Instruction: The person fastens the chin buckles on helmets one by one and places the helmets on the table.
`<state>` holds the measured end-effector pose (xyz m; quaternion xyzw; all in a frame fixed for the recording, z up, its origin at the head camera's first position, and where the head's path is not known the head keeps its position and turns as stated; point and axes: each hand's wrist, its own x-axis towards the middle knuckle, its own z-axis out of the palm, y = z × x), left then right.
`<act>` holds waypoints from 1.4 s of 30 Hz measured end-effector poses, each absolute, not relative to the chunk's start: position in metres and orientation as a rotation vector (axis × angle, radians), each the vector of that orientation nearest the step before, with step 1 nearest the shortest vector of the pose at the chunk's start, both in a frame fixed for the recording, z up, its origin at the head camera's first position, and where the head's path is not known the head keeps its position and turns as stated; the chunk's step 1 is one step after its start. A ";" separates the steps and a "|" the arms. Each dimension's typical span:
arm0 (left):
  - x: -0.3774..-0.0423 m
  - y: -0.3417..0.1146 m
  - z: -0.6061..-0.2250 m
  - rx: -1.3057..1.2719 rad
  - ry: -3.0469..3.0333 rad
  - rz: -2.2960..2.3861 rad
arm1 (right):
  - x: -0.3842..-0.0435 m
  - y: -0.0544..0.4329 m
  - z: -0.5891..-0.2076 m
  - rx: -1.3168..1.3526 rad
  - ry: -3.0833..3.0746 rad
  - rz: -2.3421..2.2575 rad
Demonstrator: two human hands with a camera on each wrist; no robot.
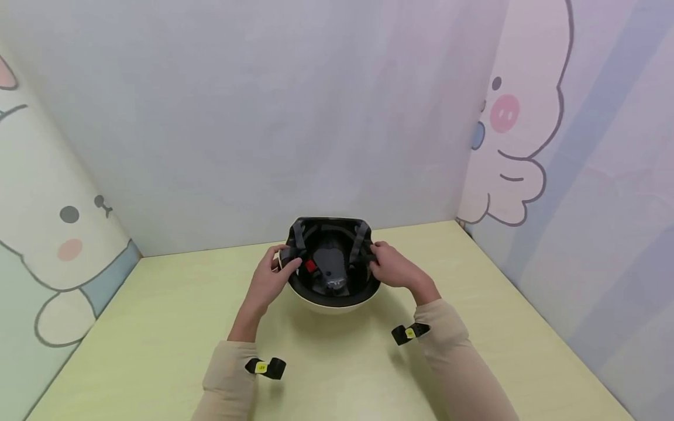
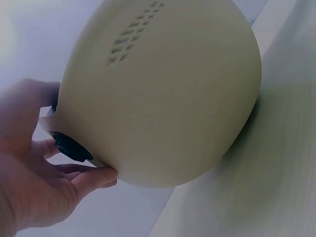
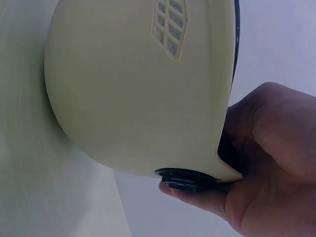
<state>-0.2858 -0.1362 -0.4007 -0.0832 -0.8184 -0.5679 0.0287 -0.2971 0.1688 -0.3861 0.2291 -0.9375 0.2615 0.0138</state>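
A cream helmet (image 1: 330, 310) lies upside down on the table, its black lined inside facing up. Grey-black straps (image 1: 359, 241) and a red buckle piece (image 1: 311, 266) show within it. My left hand (image 1: 267, 282) grips the left rim, thumb inside and fingers on the outer shell. On the opposite side, my right hand (image 1: 396, 267) holds the rim; its thumb is inside and a finger lies under a black round side knob (image 3: 185, 178). Another black knob (image 2: 71, 147) sits between my left fingers. Both wrist views show the smooth shell with vent slots (image 3: 170, 27).
The pale yellow-green table (image 1: 174, 316) meets a plain light back wall (image 1: 263, 128) just behind the helmet. Side walls with cartoon animals (image 1: 518, 117) flank it. A black strap with a yellow tag (image 1: 261, 367) is on each sleeve.
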 end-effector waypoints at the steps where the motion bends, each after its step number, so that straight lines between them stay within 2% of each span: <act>1: -0.286 -0.137 -0.400 -0.268 -2.532 -1.742 | -0.298 0.169 -0.387 0.721 -2.915 0.828; 6: -0.288 -0.139 -0.400 -0.348 -2.550 -1.743 | -0.303 0.172 -0.391 0.721 -2.903 0.919; 15: -0.294 -0.140 -0.403 -0.553 -2.386 -2.145 | -0.309 0.175 -0.399 0.744 -2.899 1.127; 21: -0.294 -0.144 -0.405 -0.665 -2.342 -2.241 | -0.309 0.177 -0.403 0.748 -2.875 1.162; 31: -0.293 -0.141 -0.408 -0.563 -2.365 -2.141 | -0.313 0.177 -0.409 0.838 -2.859 1.336; 42: -0.293 -0.138 -0.411 -0.457 -2.396 -2.159 | -0.316 0.178 -0.413 0.822 -2.903 1.387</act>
